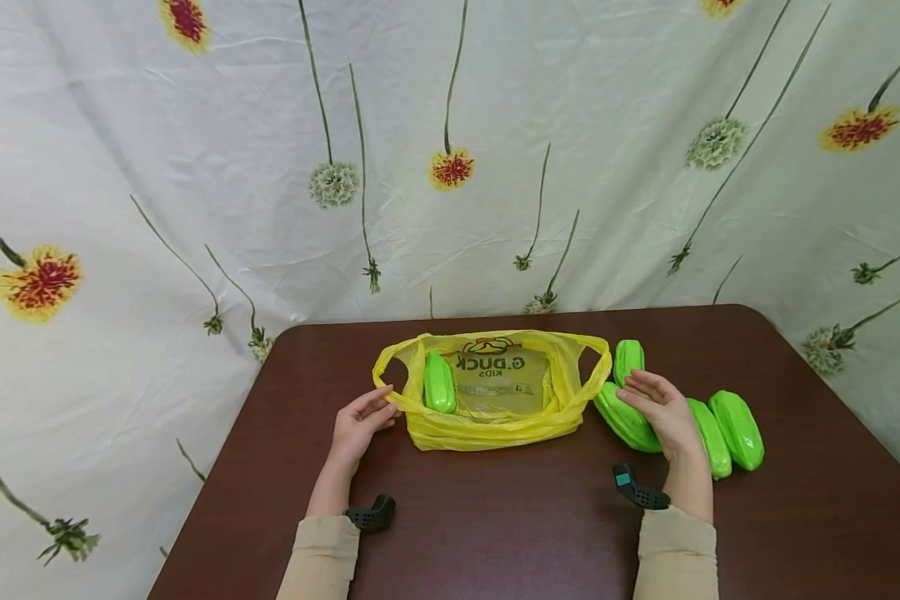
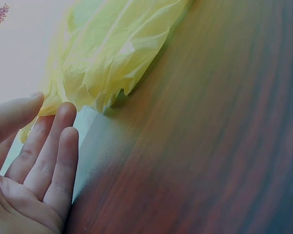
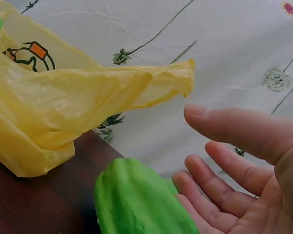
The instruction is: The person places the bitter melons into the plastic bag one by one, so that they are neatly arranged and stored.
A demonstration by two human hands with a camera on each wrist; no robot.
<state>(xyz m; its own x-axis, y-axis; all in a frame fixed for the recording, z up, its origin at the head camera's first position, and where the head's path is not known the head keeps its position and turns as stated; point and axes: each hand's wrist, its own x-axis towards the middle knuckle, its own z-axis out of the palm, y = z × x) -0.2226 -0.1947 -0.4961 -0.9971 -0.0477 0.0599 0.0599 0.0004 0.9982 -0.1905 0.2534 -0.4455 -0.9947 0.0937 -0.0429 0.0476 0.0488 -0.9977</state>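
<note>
A yellow plastic bag (image 1: 495,429) with dark print on its inner side sits on the table, its mouth spread wide. One glossy green, ridged, oblong vegetable-like object (image 1: 439,383) is inside it, at the left. My left hand (image 1: 362,423) pinches the bag's left handle between thumb and fingers; the left wrist view shows the yellow film (image 2: 112,53) at the fingertips. My right hand (image 1: 663,412) is held with fingers apart and nothing in them, just right of the bag's right handle (image 3: 178,80). Below it, a green ridged object (image 3: 136,200) lies on the table.
Several similar green objects (image 1: 737,429) lie on the right of the dark brown table (image 1: 510,525), partly hidden by my right hand. A white cloth with printed flowers (image 1: 450,242) hangs behind the table. Each wrist wears a black band (image 1: 641,490).
</note>
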